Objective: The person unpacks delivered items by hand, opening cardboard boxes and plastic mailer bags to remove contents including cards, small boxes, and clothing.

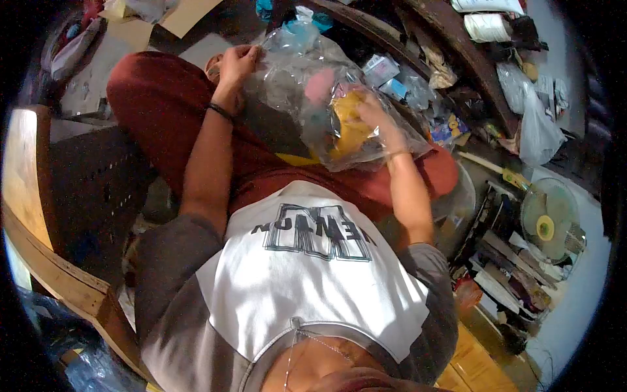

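Note:
A large clear plastic bag (pixel 277 81) lies across my lap, crumpled and shiny. Inside it show a yellow, soft-looking item (pixel 351 127) and a pink round item (pixel 319 86); their exact kind is hard to make out through the film. My left hand (pixel 236 65) is closed at the bag's far left edge, its fingers pinching the plastic. My right hand (pixel 373 116) reaches into the bag at its right side, fingers closed around the yellow item and partly covered by plastic.
Cardboard pieces (pixel 189 16) lie at the far left. A dark perforated panel (pixel 98 186) and a wooden frame (pixel 72 281) stand left. Shelves with packets and bags line the right, including a white plastic bag (pixel 541 137). A fan (pixel 547 222) stands at far right.

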The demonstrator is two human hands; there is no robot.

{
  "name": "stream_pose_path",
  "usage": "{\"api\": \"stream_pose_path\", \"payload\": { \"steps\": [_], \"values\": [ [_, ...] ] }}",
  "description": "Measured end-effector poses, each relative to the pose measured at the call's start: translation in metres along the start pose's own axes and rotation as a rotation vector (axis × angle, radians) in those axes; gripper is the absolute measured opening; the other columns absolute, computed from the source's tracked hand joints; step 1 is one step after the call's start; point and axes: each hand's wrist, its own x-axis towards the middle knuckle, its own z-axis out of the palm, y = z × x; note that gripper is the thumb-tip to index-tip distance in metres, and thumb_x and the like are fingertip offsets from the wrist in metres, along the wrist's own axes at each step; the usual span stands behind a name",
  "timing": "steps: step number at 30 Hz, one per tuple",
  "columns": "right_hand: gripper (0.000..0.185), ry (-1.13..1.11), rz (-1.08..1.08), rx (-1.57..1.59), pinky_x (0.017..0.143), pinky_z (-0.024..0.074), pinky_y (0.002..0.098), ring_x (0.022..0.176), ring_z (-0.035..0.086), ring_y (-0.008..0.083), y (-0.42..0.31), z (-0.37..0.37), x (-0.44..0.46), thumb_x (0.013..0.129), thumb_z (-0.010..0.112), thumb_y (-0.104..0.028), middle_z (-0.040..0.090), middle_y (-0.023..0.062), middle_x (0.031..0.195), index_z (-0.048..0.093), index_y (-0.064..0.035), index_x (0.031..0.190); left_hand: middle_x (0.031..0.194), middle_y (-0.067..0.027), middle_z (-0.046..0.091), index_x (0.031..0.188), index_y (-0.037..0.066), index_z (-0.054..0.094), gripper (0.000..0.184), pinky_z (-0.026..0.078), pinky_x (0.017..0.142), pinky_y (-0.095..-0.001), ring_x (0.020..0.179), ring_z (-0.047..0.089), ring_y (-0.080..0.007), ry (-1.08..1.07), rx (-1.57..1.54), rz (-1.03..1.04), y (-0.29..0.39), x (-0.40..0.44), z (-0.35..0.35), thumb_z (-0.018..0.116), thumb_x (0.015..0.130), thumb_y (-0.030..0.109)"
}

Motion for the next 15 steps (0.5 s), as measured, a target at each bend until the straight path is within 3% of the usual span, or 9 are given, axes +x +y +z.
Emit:
{"api": "stream_pose_path", "payload": {
  "steps": [2,4,7,8,11,12,15],
  "values": [
    [0.037,0.051,-0.269,-0.282,0.083,0.0505,0.031,0.1,0.059,0.0188,0.088,-0.056,0.024,0.082,0.054,-0.007,0.06,0.0083,0.11,0.056,-0.003,0.118,0.089,-0.0117,0.069,0.099,-0.009,0.065,0.033,0.052,0.067,-0.0276,0.074,0.065,-0.0154,0.005,0.051,0.039,-0.01,0.006,-0.005,0.057,0.092,0.022],
    [0.04,0.057,-0.072,-0.282,0.086,0.0498,0.032,0.099,0.059,0.0184,0.023,-0.048,-0.028,0.078,0.051,0.001,0.059,0.0059,0.112,0.055,-0.0031,0.118,0.085,-0.0096,0.068,0.098,-0.008,0.066,0.032,0.05,0.065,-0.0267,0.071,0.062,-0.0139,0.02,0.058,0.065,-0.033,0.022,-0.011,0.058,0.091,0.023],
    [0.04,-0.01,-0.207,-0.241,0.09,0.0475,0.0323,0.101,0.059,0.018,0.011,-0.076,-0.078,0.078,0.05,0.002,0.06,0.0061,0.112,0.056,-0.0037,0.117,0.077,-0.0044,0.065,0.096,-0.005,0.068,0.032,0.044,0.059,-0.0256,0.065,0.055,-0.0109,0.019,0.198,0.032,-0.046,0.038,-0.027,0.06,0.09,0.025],
    [0.039,0.09,-0.111,-0.049,0.089,0.0473,0.0311,0.1,0.059,0.0176,0.025,-0.088,-0.098,0.078,0.05,0.002,0.061,0.0053,0.109,0.057,-0.0045,0.116,0.075,-0.0027,0.063,0.095,-0.004,0.068,0.032,0.043,0.058,-0.0253,0.065,0.053,-0.0098,0.016,0.122,0.05,-0.036,0.034,-0.028,0.061,0.09,0.027],
    [0.039,0.283,-0.067,0.142,0.087,0.0481,0.0307,0.096,0.06,0.017,0.046,-0.125,-0.153,0.078,0.049,0.001,0.062,0.0045,0.106,0.057,-0.0043,0.115,0.075,-0.0005,0.062,0.093,-0.003,0.069,0.032,0.043,0.059,-0.024,0.066,0.052,-0.0082,0.02,0.045,0.175,-0.02,0.032,-0.046,0.063,0.09,0.028],
    [0.039,0.217,-0.026,0.051,0.084,0.0498,0.0307,0.099,0.06,0.0168,0.05,-0.146,-0.169,0.081,0.054,-0.002,0.062,0.0047,0.11,0.054,-0.0048,0.119,0.078,-0.0008,0.063,0.095,-0.003,0.068,0.031,0.044,0.061,-0.0233,0.068,0.053,-0.0081,0.015,-0.046,0.226,-0.01,0.027,-0.045,0.063,0.09,0.027],
    [0.033,0.608,-0.091,0.332,0.084,0.0497,0.0316,0.098,0.06,0.0167,0.067,-0.149,-0.223,0.086,0.056,-0.014,0.062,0.0039,0.11,0.055,-0.0062,0.118,0.087,-0.002,0.064,0.102,-0.004,0.066,0.03,0.045,0.067,-0.0225,0.075,0.057,-0.0092,0.0,-0.226,0.183,0.017,0.01,-0.051,0.064,0.09,0.023]
  ]
}}
